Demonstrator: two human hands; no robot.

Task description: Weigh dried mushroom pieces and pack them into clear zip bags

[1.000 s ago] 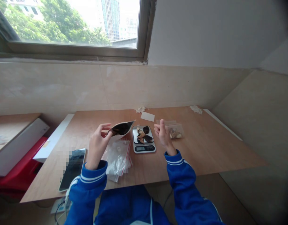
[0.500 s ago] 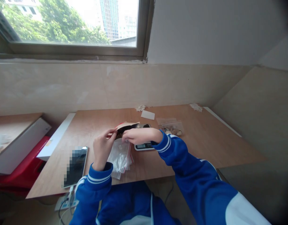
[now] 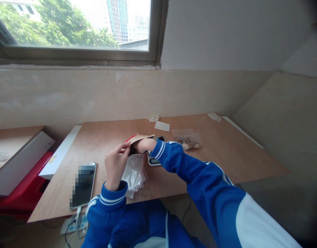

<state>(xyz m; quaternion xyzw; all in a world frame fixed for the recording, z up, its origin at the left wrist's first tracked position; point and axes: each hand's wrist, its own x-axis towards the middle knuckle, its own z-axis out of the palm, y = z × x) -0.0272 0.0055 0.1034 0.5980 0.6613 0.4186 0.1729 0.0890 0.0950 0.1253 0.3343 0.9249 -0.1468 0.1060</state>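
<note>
My left hand (image 3: 115, 164) holds a brown paper pouch (image 3: 140, 138) by its open mouth, a little above the wooden table (image 3: 225, 155). My right hand (image 3: 142, 145) reaches into the pouch; its fingers are hidden inside. Behind my right sleeve sits a small kitchen scale (image 3: 154, 160), mostly covered, with only its display edge showing. A pile of clear zip bags with red strips (image 3: 134, 174) lies under my hands.
A sealed clear bag with pale pieces (image 3: 189, 139) lies right of the scale. A phone (image 3: 83, 184) rests at the table's left front. A white card (image 3: 162, 126) and white crumbs (image 3: 214, 117) lie at the back. White boards and a red box (image 3: 24, 179) stand left.
My right hand crossed from right of the scale over to the pouch and went into it, covering the scale. My left hand kept the pouch and lowered slightly.
</note>
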